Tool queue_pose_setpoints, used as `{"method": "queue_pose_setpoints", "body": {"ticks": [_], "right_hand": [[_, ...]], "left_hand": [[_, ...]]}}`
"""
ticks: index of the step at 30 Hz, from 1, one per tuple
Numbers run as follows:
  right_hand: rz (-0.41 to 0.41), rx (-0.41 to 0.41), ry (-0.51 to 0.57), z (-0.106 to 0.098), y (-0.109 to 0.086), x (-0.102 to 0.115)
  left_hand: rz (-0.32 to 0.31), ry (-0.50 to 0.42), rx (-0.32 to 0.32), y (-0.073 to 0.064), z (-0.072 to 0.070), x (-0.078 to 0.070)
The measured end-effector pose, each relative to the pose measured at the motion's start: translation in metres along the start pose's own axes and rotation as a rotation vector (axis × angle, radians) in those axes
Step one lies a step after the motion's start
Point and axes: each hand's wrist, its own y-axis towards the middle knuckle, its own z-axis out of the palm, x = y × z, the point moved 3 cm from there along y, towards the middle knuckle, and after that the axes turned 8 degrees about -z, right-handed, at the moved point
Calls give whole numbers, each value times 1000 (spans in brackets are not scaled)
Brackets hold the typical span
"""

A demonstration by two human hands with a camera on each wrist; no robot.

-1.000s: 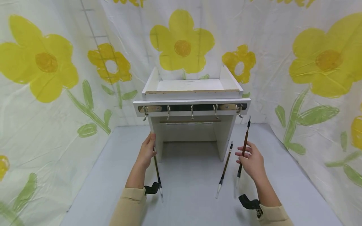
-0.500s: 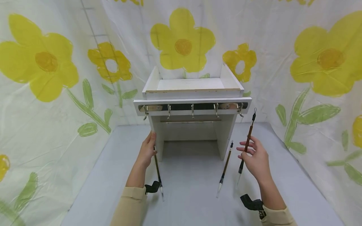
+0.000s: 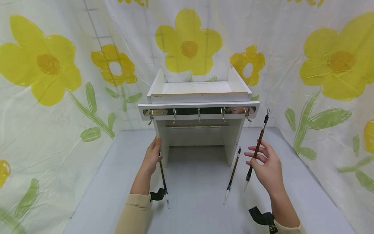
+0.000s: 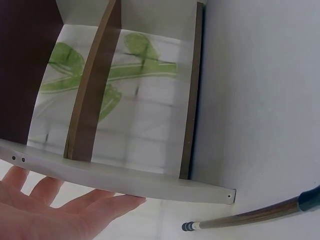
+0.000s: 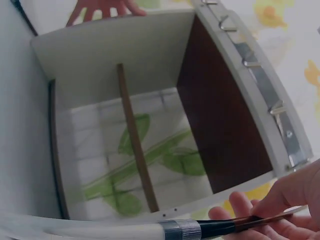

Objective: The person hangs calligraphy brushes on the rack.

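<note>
In the head view my right hand (image 3: 267, 165) pinches a calligraphy brush (image 3: 259, 142) between thumb and fingers. The brush leans, hanging loop up and to the right, white tip down. The right wrist view shows its pale covered tip end (image 5: 115, 230) close to the camera. My left hand (image 3: 151, 156) rests against the left side panel of a white wooden shelf (image 3: 234, 138). Its fingers (image 4: 107, 202) lie fairly straight along the panel's outer face in the left wrist view. A rail (image 3: 187, 111) with several metal hooks (image 3: 199, 115) runs across the shelf's front.
A second brush (image 3: 233, 172) lies on the pale tabletop (image 3: 198, 201), right of the shelf opening. Another brush (image 3: 162, 174) lies beside my left hand, partly hidden by it. Behind the shelf hangs a curtain (image 3: 140, 19) with yellow flowers.
My right hand has moved slightly right, and the held brush has risen and tilted further right. The left hand stays at the shelf's side panel.
</note>
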Motion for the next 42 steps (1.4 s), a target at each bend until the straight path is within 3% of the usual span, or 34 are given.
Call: {"method": "queue_pose_setpoints", "body": {"ticks": [6,12,27,42], "right_hand": [[-78,-2,26,5,-5,9],[-139,52,71,13,-11,13],[-195,144,137,25,-15,16],[-211,231,117,41,-22,17]], "left_hand": [[5,-14,2,0,0,-1],[1,-17,2,-2,1,-1],[7,-14,1,2,2,2],[20,-9,13,-1,1,0]]}}
